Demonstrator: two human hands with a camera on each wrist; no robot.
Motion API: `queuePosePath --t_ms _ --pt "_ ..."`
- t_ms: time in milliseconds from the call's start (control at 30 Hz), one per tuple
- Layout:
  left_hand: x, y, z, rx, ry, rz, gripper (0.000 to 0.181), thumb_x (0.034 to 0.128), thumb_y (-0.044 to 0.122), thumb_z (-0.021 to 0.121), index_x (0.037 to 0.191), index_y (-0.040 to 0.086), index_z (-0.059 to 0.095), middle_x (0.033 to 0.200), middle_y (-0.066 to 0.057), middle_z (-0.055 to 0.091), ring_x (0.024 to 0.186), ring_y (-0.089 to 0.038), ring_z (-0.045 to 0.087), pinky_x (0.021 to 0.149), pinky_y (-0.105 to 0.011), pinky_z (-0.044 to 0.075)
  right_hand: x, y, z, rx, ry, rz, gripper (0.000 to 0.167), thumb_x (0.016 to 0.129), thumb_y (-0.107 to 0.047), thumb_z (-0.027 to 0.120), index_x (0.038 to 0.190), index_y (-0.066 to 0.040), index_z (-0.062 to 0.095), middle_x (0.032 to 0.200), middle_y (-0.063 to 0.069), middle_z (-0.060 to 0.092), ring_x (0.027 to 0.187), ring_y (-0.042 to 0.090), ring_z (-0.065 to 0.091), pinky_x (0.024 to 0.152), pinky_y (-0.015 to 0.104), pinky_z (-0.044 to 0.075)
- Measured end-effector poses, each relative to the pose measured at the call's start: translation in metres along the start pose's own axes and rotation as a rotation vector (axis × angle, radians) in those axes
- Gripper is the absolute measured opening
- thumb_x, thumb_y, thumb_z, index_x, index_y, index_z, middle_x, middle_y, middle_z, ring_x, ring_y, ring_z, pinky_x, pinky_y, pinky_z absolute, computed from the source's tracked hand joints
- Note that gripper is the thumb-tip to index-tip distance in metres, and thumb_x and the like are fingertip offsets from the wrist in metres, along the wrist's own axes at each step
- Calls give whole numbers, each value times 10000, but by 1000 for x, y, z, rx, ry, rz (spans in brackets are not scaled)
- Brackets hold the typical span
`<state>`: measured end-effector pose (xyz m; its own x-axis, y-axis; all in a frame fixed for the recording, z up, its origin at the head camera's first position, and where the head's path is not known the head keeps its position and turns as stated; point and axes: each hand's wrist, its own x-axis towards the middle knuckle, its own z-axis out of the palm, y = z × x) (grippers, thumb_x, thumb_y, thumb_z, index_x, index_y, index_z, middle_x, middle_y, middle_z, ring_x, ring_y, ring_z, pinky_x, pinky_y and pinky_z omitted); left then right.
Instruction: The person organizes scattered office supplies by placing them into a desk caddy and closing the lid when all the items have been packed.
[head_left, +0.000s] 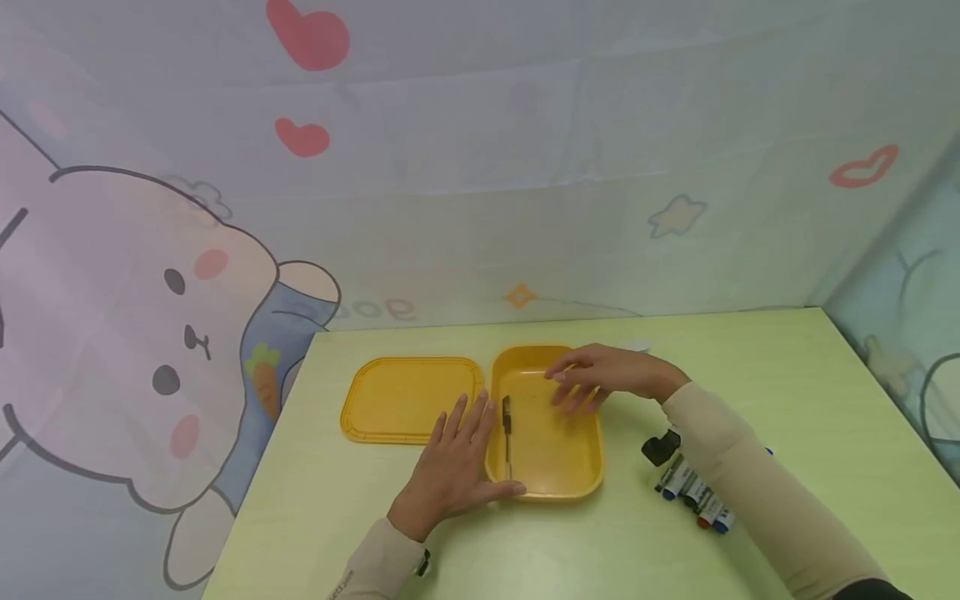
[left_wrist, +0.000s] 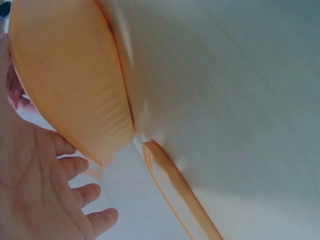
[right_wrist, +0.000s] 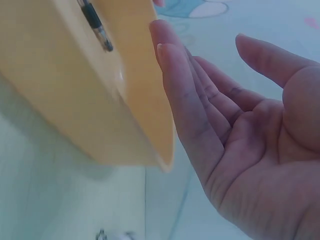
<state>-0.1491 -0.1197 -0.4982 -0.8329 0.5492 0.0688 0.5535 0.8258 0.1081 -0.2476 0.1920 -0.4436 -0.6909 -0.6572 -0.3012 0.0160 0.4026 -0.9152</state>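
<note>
A yellow tray (head_left: 558, 454) stands on the table with a dark pen (head_left: 507, 429) lying lengthwise along its left side. My left hand (head_left: 453, 471) rests along the tray's left wall, fingers straight and spread, thumb at the near left corner. In the left wrist view the fingers (left_wrist: 75, 167) lie by the rim of the tray (left_wrist: 70, 75). Over the tray's far right part hangs my right hand (head_left: 600, 372), fingers loosely bent and holding nothing. The right wrist view shows that hand (right_wrist: 240, 125) beside the tray wall (right_wrist: 115, 115), with the pen (right_wrist: 95, 25) inside.
A flat yellow lid (head_left: 412, 400) lies left of the tray. Several markers (head_left: 693, 492) lie in a row on the right, partly under my right forearm, with a black object (head_left: 661, 448) just beyond them. A patterned curtain (head_left: 480, 183) hangs behind the table.
</note>
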Motion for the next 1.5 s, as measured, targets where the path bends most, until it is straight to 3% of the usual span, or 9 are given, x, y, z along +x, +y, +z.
queuePosePath --t_ms 267,767,967,1167,1300,1500 --pt "0 0 3 0 14 8 1194 821 911 397 1626 53 199 1706 -113 140 1553 -386 163 1188 -615 256 -34 11 -15 12 51 3 416 1055 -374 553 1417 -170 558 1227 100 716 1079 292 707 872 415 590" --pt "1 2 3 -14 19 28 1185 839 882 428 1626 34 172 1704 -127 137 1554 -391 154 1201 -595 246 -91 37 -41 8 113 28 456 1082 -362 493 1479 -136 498 1264 132 685 1125 319 688 883 431 584" --pt "1 2 3 -23 12 23 1188 836 886 423 1629 42 160 1705 -122 133 1561 -373 126 1203 -596 241 -106 52 -48 6 153 58 444 1083 -380 483 1450 -133 510 1268 128 685 1123 308 692 873 417 587" --pt "0 1 3 -23 13 13 1193 833 900 398 1630 45 160 1706 -119 131 1558 -378 141 1206 -593 235 -116 73 -57 18 155 61 500 1096 -349 460 1500 -54 447 1291 161 665 1143 306 689 886 399 587" --pt "-1 2 2 -29 17 11 1190 834 895 409 1630 45 164 1705 -123 132 1561 -374 128 1203 -598 238 -122 88 -61 18 170 104 546 1095 -347 463 1501 15 415 1282 163 670 1132 284 696 888 367 587" --pt "-1 2 2 -38 16 13 1186 835 887 424 1628 41 173 1705 -125 132 1563 -371 111 1199 -605 239 -131 107 -66 22 179 152 557 1086 -352 483 1488 31 435 1272 184 669 1130 279 696 875 372 586"
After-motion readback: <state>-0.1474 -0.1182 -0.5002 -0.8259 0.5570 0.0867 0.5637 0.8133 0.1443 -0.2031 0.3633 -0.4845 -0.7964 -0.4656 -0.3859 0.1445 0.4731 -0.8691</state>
